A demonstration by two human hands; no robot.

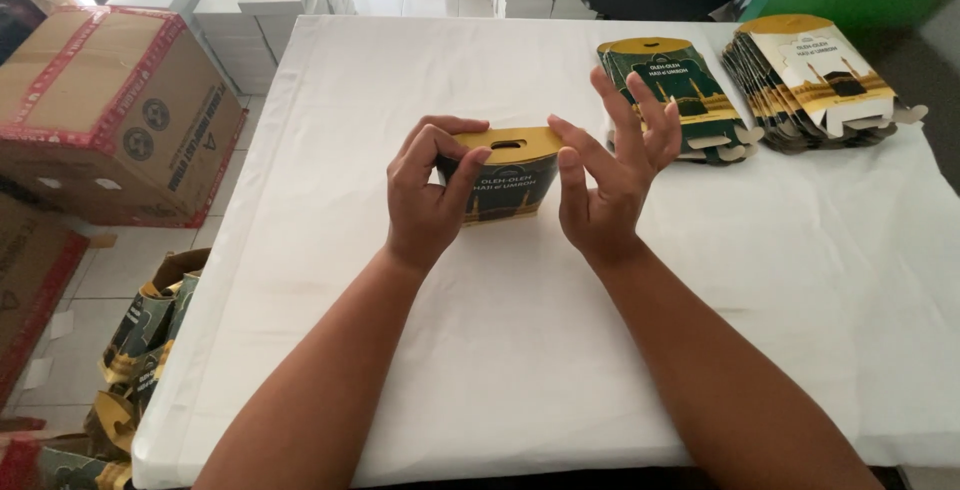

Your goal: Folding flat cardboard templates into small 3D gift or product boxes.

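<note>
Near the middle of the white table (400, 370), the left hand (428, 195) pinches a small dark-green carton (510, 182) with a gold arched top and a slot handle, thumb in front and fingers curled over its left end. The right hand (610, 175) touches its right end with thumb and forefinger only, the other fingers spread loose. One carton is held. Farther right lie two stacks of flat cartons: a green stack (680, 90) and a cream stack (815, 80). A brown box (115, 115) stands left.
</note>
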